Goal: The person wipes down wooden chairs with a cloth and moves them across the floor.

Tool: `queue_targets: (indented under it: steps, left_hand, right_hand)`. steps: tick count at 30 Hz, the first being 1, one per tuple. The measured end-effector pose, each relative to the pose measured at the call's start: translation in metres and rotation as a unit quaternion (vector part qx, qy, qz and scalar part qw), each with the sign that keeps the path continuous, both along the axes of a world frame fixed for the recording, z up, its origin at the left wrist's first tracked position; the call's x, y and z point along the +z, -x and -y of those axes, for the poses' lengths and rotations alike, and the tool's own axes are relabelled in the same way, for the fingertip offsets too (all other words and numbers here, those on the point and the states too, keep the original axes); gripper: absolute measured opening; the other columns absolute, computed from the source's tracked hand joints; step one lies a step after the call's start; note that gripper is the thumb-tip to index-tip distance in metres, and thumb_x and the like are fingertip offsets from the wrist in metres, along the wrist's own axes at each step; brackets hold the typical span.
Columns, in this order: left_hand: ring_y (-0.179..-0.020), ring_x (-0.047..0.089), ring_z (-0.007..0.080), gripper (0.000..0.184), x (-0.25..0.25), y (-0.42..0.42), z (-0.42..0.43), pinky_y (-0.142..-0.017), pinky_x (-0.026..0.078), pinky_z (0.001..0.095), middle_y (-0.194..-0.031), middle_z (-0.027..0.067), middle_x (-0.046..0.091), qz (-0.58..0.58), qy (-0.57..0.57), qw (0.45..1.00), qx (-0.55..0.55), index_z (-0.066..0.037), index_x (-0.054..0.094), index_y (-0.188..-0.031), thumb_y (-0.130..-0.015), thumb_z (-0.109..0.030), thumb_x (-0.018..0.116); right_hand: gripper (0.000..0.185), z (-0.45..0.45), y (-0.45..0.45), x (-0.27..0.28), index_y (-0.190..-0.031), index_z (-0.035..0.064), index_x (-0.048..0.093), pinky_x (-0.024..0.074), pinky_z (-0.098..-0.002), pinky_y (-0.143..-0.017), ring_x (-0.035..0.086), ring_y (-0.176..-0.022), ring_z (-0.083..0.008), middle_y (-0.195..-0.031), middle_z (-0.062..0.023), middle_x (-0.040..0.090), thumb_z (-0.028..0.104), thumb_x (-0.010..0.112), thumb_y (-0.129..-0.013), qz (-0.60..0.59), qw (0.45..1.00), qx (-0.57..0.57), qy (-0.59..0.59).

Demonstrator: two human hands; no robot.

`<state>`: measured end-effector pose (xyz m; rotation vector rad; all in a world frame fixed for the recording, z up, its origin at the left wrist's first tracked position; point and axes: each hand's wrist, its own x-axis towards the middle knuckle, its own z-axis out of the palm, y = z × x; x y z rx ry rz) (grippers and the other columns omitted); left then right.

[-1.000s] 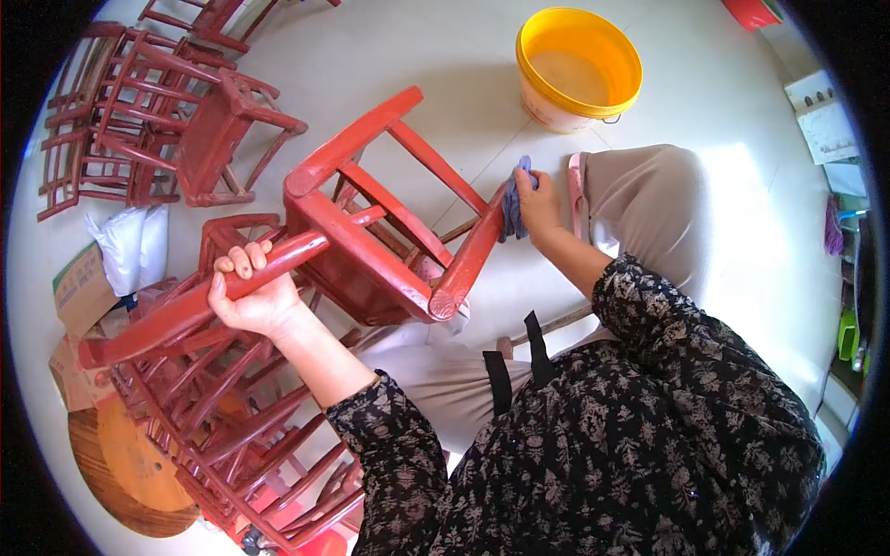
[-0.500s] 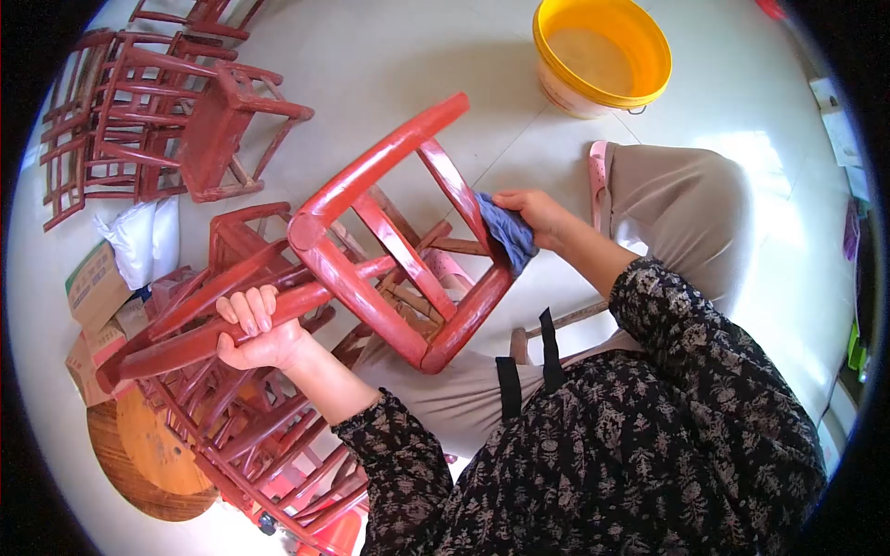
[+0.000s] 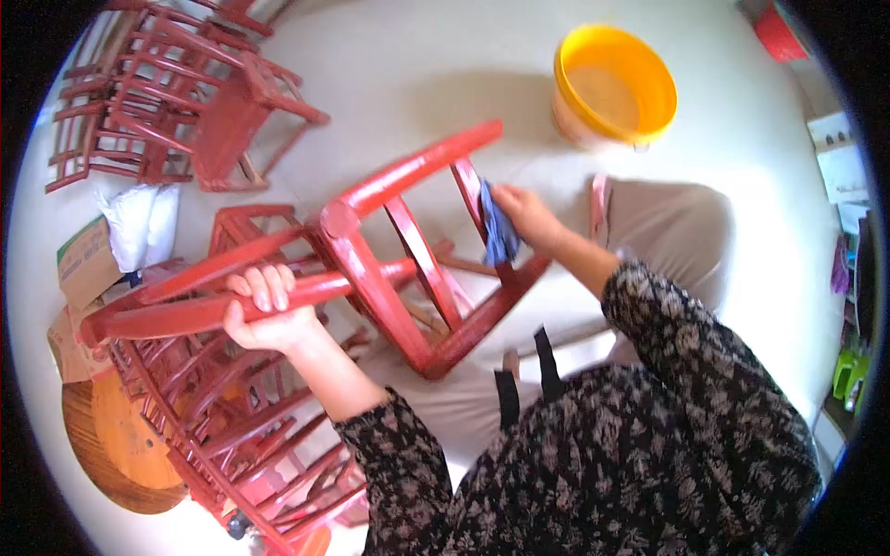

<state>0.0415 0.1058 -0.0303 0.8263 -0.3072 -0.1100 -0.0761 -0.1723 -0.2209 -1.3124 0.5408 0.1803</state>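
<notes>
A red wooden chair point(image 3: 371, 273) is held tilted in front of me, its frame with crossbars turned up. My left hand point(image 3: 269, 310) is wrapped round one of its long rails at the left. In my right hand point(image 3: 527, 218) is a bunched blue cloth point(image 3: 499, 232), which lies against a crossbar on the chair's right side. The fingertips of my right hand are partly hidden by the cloth.
A yellow bucket point(image 3: 616, 88) with cloudy water stands ahead on the floor. Red chairs point(image 3: 227, 125) are stacked at the upper left, more point(image 3: 222, 417) at the lower left. Near them are a white bag point(image 3: 139, 222), a cardboard box point(image 3: 88, 264) and a round wooden board point(image 3: 130, 445).
The chair has turned and shifted to the right in view. My right hand has moved the cloth from the outer rail onto a crossbar. My left hand keeps its hold on the rail.
</notes>
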Motion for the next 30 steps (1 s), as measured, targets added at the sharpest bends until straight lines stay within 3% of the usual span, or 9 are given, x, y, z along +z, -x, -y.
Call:
queue_targets:
  steps: [1, 3, 8, 12, 14, 17, 19, 25, 30]
  left_hand:
    - [-0.043, 0.04, 0.012, 0.02, -0.001, -0.003, 0.002, -0.049, 0.035, 0.0293, -0.054, -0.001, 0.042, 0.006, 0.001, 1.0, 0.007, -0.008, 0.05, -0.075, -0.077, -0.029, 0.051]
    - [-0.042, 0.04, 0.0126, 0.02, -0.005, -0.006, 0.004, -0.047, 0.035, 0.0284, -0.054, -0.0004, 0.043, -0.009, 0.006, 0.999, 0.035, -0.009, 0.05, -0.074, -0.077, -0.028, 0.051]
    - [-0.046, 0.038, 0.0134, 0.016, -0.011, -0.012, 0.026, -0.053, 0.036, 0.0302, -0.055, -0.0006, 0.042, -0.067, -0.009, 0.987, 0.145, -0.013, 0.049, -0.067, -0.072, -0.027, 0.054]
    - [-0.05, 0.041, 0.0158, 0.014, -0.012, -0.021, 0.05, -0.058, 0.038, 0.0323, -0.055, 0.0006, 0.041, -0.107, -0.001, 0.977, 0.184, -0.013, 0.045, -0.068, -0.074, -0.022, 0.054]
    - [-0.055, 0.044, 0.0166, 0.013, -0.023, -0.03, 0.052, -0.062, 0.042, 0.0349, -0.059, 0.0018, 0.043, -0.121, 0.003, 0.976, 0.179, -0.011, 0.046, -0.072, -0.076, -0.019, 0.056]
    - [-0.065, 0.049, 0.0154, 0.015, -0.039, -0.04, 0.064, -0.069, 0.046, 0.0367, -0.066, 0.0027, 0.047, -0.097, 0.02, 0.977, 0.187, -0.008, 0.048, -0.079, -0.079, -0.015, 0.061]
    - [-0.069, 0.052, 0.0162, 0.018, -0.039, -0.041, 0.074, -0.073, 0.049, 0.0361, -0.073, 0.0037, 0.05, -0.07, 0.015, 0.981, 0.183, -0.007, 0.049, -0.087, -0.08, -0.013, 0.065]
    - [-0.073, 0.055, 0.019, 0.016, -0.042, -0.049, 0.087, -0.074, 0.049, 0.0361, -0.079, 0.0057, 0.053, -0.052, -0.034, 0.988, 0.143, -0.006, 0.05, -0.09, -0.084, -0.013, 0.064]
    - [-0.067, 0.056, 0.0185, 0.017, -0.048, -0.069, 0.089, -0.068, 0.05, 0.0347, -0.076, 0.0046, 0.053, -0.062, -0.069, 0.976, 0.197, -0.007, 0.049, -0.084, -0.084, -0.015, 0.064]
  right_hand:
    - [0.038, 0.001, -0.001, -0.01, -0.096, 0.0011, 0.061, 0.0499, -0.0423, -0.068, 0.064, -0.073, -0.032, -0.083, -0.0213, 0.063, 0.036, 0.046, -0.09, 0.036, 0.981, 0.029, 0.188]
    - [0.034, -0.003, 0.002, 0.015, -0.091, 0.0014, 0.061, 0.0481, -0.0457, -0.07, 0.061, -0.075, -0.0383, -0.081, -0.025, 0.061, 0.033, 0.049, -0.087, 0.019, 0.946, 0.066, 0.317]
    - [0.031, 0.011, 0.018, 0.035, -0.089, 0.004, 0.062, 0.0483, -0.0461, -0.07, 0.061, -0.076, -0.0385, -0.082, -0.0214, 0.062, 0.033, 0.052, -0.081, 0.039, 0.87, 0.261, 0.416]
    - [0.035, 0.032, 0.014, 0.078, -0.091, 0.0036, 0.063, 0.0491, -0.0394, -0.069, 0.062, -0.072, -0.0312, -0.081, -0.0195, 0.063, 0.036, 0.054, -0.08, 0.034, 0.919, 0.256, 0.298]
    - [0.046, 0.03, 0.012, 0.102, -0.095, -0.0003, 0.062, 0.0486, -0.0361, -0.071, 0.063, -0.076, -0.0268, -0.083, -0.0184, 0.064, 0.043, 0.058, -0.08, -0.013, 0.974, 0.194, 0.115]
    - [0.054, 0.018, 0.014, 0.079, -0.099, -0.0031, 0.06, 0.0484, -0.0336, -0.072, 0.062, -0.082, -0.0227, -0.088, -0.0158, 0.065, 0.048, 0.06, -0.081, 0.016, 0.957, 0.213, 0.197]
    - [0.057, 0.014, 0.012, 0.064, -0.11, -0.0028, 0.055, 0.0486, -0.0316, -0.073, 0.061, -0.086, -0.0208, -0.094, -0.0135, 0.064, 0.046, 0.062, -0.081, 0.017, 0.933, 0.236, 0.27]
    - [0.049, 0.012, 0.007, 0.064, -0.119, -0.0027, 0.044, 0.0512, -0.0317, -0.069, 0.062, -0.08, -0.0183, -0.097, -0.0115, 0.059, 0.028, 0.061, -0.084, -0.053, 0.992, 0.007, -0.117]
    - [0.046, 0.005, 0.001, 0.065, -0.119, -0.002, 0.044, 0.0515, -0.0322, -0.067, 0.061, -0.078, -0.0184, -0.092, -0.0093, 0.059, 0.024, 0.06, -0.086, -0.056, 0.986, -0.049, -0.148]
